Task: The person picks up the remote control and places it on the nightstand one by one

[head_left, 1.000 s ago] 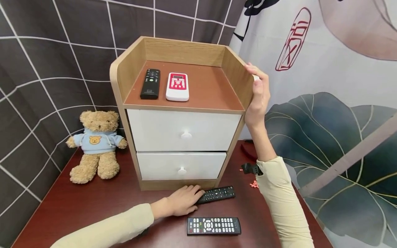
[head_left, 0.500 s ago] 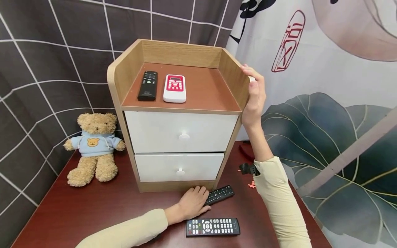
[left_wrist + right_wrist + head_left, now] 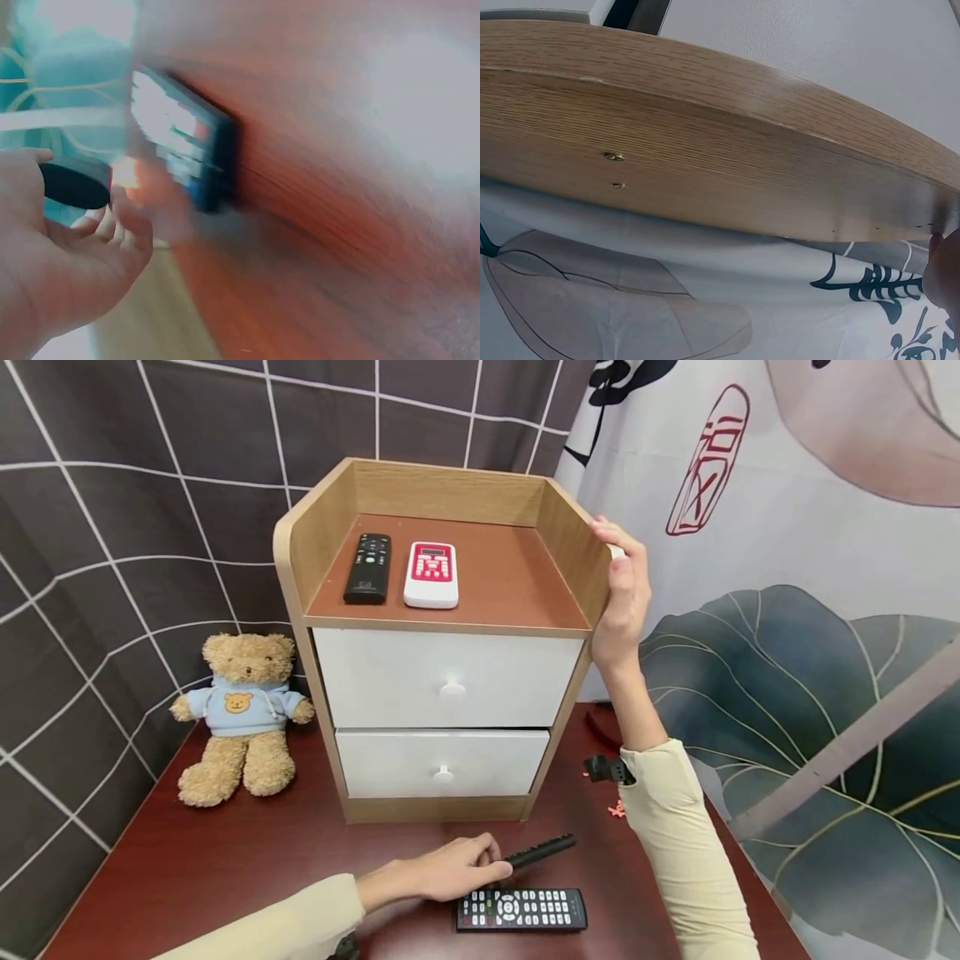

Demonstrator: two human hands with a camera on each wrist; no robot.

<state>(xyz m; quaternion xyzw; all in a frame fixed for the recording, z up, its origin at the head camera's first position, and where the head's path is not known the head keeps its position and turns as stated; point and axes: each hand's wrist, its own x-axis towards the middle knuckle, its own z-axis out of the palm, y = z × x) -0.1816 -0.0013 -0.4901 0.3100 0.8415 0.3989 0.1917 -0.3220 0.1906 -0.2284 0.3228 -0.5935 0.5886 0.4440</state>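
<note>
My left hand (image 3: 453, 868) pinches a black remote control (image 3: 542, 850) between thumb and fingers, low over the table in front of the cabinet. The remote is turned on its side, its buttons mostly out of sight; its rounded end (image 3: 76, 182) pokes out of the grip in the left wrist view. Just nearer lies a second black remote (image 3: 522, 910) with white buttons, face up. Up at the right, my right hand (image 3: 624, 597) grips the side panel of the wooden cabinet (image 3: 558, 531), thumb at its front edge. The right wrist view shows the panel (image 3: 705, 150) and part of that hand (image 3: 945, 277).
On the cabinet's top shelf (image 3: 510, 577) lie a black remote (image 3: 367, 568) and a white-and-red one (image 3: 431, 575). Two white drawers (image 3: 442, 764) are below. A teddy bear (image 3: 243, 718) sits to the left; a small orange piece (image 3: 617, 809) lies at right.
The left hand slid right along the black remote, then took hold and tipped it up off its flat position, drawing it toward the front. The right hand stays on the cabinet.
</note>
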